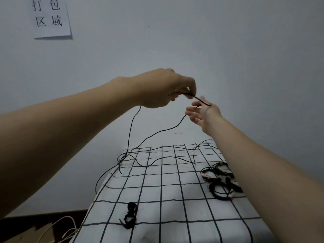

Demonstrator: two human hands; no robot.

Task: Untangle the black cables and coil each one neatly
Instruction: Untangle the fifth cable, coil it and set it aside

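Note:
A thin black cable hangs in the air from my left hand, which pinches it high above the table. My right hand is just to the right, fingers spread straight, with the cable's end lying across them. Two strands drop from the hands to a loose tangle at the far left of the table, and more slack winds across the far edge. Several coiled black cables lie in a pile at the right, partly hidden by my right forearm. One small coiled bundle lies near the front.
The table wears a white cloth with a black grid. One strand hangs over its left edge. Cardboard and pale cords lie on the floor at lower left. A paper sign is stuck on the grey wall.

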